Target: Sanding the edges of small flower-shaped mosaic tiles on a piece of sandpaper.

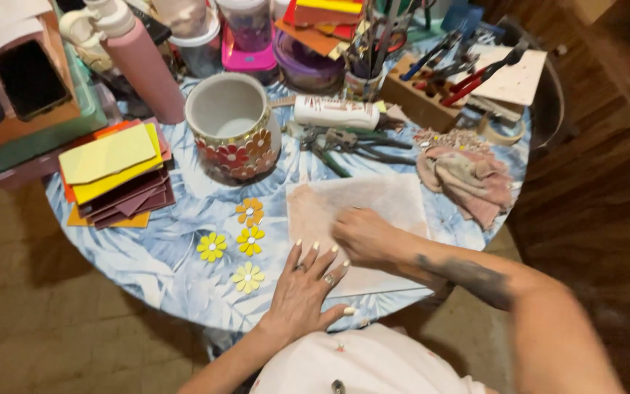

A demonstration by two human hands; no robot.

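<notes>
Head view: your left hand (306, 281) lay flat, fingers spread, at the near left edge of the pale sheet (362, 226), with your right hand (364, 235) on the sheet's middle, fingers curled, fingertips hidden so I couldn't tell any pinch. Sheet sat at the near edge of the round table (162, 255), right of the flower tiles (240, 242). Its long axis ran near-to-far, tilted slightly left. My read: you needed that left palm pressed down so it didn't skate while the right worked. Beyond were the flowered pot (233, 125), pliers (344, 142) and rag (468, 181)
</notes>
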